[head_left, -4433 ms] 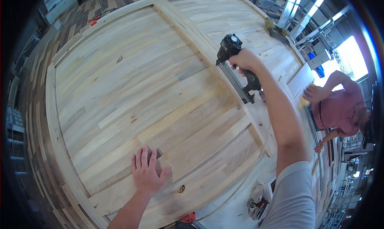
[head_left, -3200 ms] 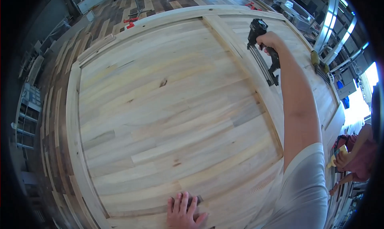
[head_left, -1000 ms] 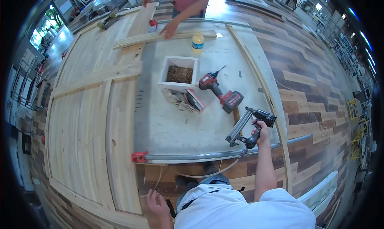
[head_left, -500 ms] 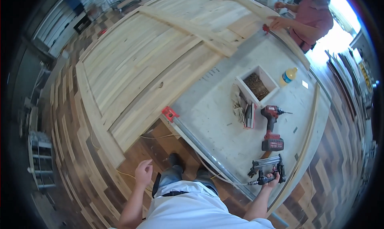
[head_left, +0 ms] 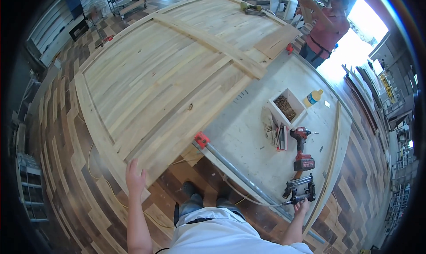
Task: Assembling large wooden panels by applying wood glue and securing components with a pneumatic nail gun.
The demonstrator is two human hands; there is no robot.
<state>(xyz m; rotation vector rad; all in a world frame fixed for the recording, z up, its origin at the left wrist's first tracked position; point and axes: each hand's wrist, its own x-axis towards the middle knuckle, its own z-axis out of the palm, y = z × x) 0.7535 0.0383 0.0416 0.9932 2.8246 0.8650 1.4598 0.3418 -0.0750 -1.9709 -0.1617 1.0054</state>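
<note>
A large pale wooden panel (head_left: 153,83) with a raised frame and a cross rail lies on the worktable. At its near left corner is my left hand (head_left: 135,177), open, with the fingers stretched over the frame; I cannot tell whether it touches the wood. My right hand (head_left: 302,206) is closed round the handle of a black and grey nail gun (head_left: 303,188). An air hose (head_left: 248,200) runs from this tool toward the left. Just beyond it, a red and black cordless drill (head_left: 302,149) lies on the grey tabletop (head_left: 239,121).
A white box of small fasteners (head_left: 285,106), a yellow bottle (head_left: 313,97) and a crumpled cloth (head_left: 269,125) are on the tabletop. Red-ended pipe clamps (head_left: 202,139) run along the table. At the far right a co-worker (head_left: 326,29) holds a wooden board (head_left: 303,3) upright.
My left hand has moved forward from beside my body to the panel's corner. The right hand stays on the nail gun. The co-worker has raised a board from the panel's far edge.
</note>
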